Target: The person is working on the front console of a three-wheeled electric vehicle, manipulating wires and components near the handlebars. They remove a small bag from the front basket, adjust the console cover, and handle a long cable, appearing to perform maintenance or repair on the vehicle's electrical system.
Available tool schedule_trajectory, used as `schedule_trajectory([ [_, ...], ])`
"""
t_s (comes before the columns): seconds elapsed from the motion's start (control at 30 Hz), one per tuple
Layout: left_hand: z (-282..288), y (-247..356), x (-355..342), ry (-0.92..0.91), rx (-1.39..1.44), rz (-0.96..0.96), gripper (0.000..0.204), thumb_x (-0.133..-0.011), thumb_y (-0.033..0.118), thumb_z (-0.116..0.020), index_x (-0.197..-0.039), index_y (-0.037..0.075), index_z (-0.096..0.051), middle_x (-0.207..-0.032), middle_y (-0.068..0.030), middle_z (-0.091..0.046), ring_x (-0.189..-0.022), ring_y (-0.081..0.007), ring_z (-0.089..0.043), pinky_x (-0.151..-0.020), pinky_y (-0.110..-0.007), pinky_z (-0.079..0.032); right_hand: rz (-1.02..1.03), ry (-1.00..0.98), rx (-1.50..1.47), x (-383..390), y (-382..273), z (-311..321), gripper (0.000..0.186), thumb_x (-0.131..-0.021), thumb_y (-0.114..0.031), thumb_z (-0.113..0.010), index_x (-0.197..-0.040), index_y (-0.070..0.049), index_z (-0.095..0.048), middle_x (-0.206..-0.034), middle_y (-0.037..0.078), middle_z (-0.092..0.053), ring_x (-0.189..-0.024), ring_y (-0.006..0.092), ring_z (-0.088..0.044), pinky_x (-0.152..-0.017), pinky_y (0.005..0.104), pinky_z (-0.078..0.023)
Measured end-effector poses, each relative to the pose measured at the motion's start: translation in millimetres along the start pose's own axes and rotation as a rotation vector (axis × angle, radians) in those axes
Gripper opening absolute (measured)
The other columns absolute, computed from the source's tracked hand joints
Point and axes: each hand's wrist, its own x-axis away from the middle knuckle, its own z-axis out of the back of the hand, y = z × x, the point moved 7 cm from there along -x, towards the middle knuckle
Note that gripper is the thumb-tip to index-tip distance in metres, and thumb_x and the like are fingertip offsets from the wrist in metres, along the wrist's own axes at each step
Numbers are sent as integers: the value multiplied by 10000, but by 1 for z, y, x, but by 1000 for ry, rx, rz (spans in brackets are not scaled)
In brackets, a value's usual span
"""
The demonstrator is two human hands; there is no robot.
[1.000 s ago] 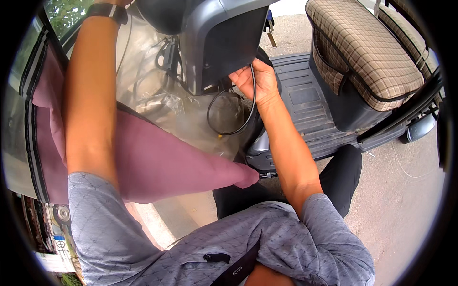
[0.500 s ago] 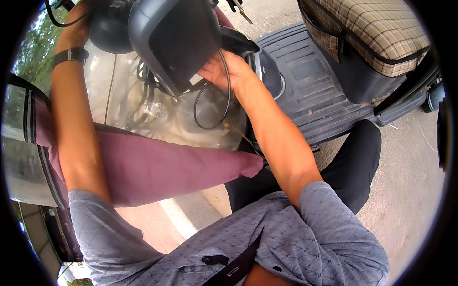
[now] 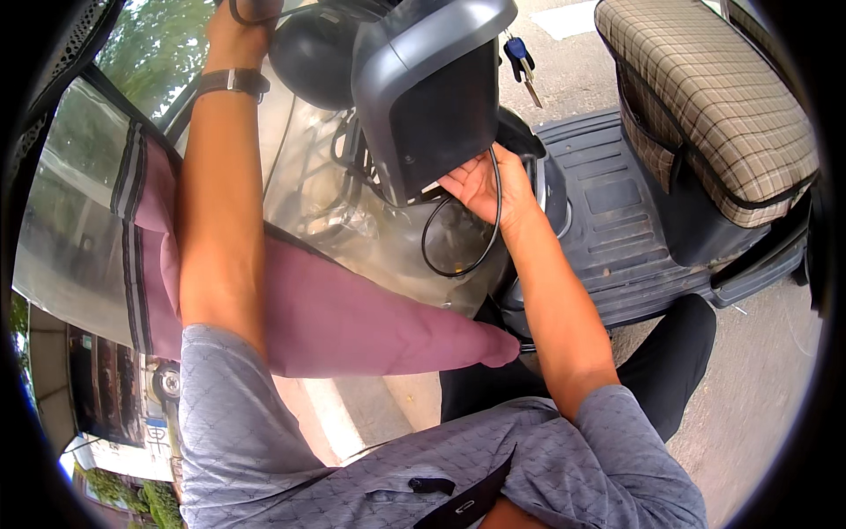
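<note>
My left hand (image 3: 236, 35) is up at the top edge beside a dark rounded part (image 3: 313, 66) and a black cable; its fingertips are hidden. My right hand (image 3: 480, 185) is palm up beneath the grey-and-black front housing (image 3: 441, 106), with slightly bent fingers apart near its lower edge. A looped black cable (image 3: 426, 238) hangs across that hand. Keys (image 3: 520, 62) dangle to the right of the housing. Mauve fabric (image 3: 352, 317) with a clear plastic panel (image 3: 66, 238) lies around my left forearm.
A plaid padded seat (image 3: 705, 115) stands at the right above a ribbed black footboard (image 3: 599, 203). Pavement (image 3: 749, 370) shows beyond my dark-trousered leg. Clear plastic sheeting (image 3: 308, 220) fills the space under the housing. Leaves show through the panel at upper left.
The view has shifted, so housing, seat and both arms appear further right and lower than half a second ago. My hands remain at roughly the same places on the vehicle.
</note>
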Motion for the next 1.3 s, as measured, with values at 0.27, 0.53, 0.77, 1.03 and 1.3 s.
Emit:
schedule_trajectory([
  [0.27,-15,104,-18,42,38,-214,193,-1061,83,-495,-985,1,-652,-869,-99,-680,-790,-211,-659,-725,-323,-550,8,28,32,7,-4,-8,431,-1059,-347,-448,-1316,-39,-607,-1342,183,-663,-1288,351,-607,-1119,496,-448],
  [0.53,-54,49,43,-211,90,128,129,-1001,76,-574,-1111,45,-633,-995,-83,-715,-945,-217,-698,-946,-365,-581,11,-18,25,5,-8,0,425,-1027,-356,-509,-1290,-46,-637,-1327,181,-677,-1259,344,-629,-1104,496,-462],
  [0.77,-54,61,63,-310,-221,90,148,-949,-8,-614,-1076,67,-633,-977,-42,-691,-885,-166,-682,-824,-314,-590,31,-45,32,4,-4,0,433,-1021,-366,-536,-1292,-44,-637,-1330,185,-676,-1259,343,-631,-1079,494,-491],
  [1.03,46,134,-11,123,-25,-208,60,-996,50,-615,-943,69,-636,-833,-27,-639,-695,-139,-639,-600,-233,-558,21,-56,38,0,2,-5,476,-1013,-370,-548,-1339,-28,-606,-1354,189,-661,-1275,349,-621,-1115,506,-470],
  [1.3,39,133,37,164,147,-246,153,-1032,176,-609,-888,127,-624,-726,14,-607,-576,-101,-564,-490,-224,-495,68,-60,116,14,-18,-1,530,-988,-399,-563,-1376,-39,-577,-1373,189,-648,-1280,353,-619,-1114,512,-475],
])
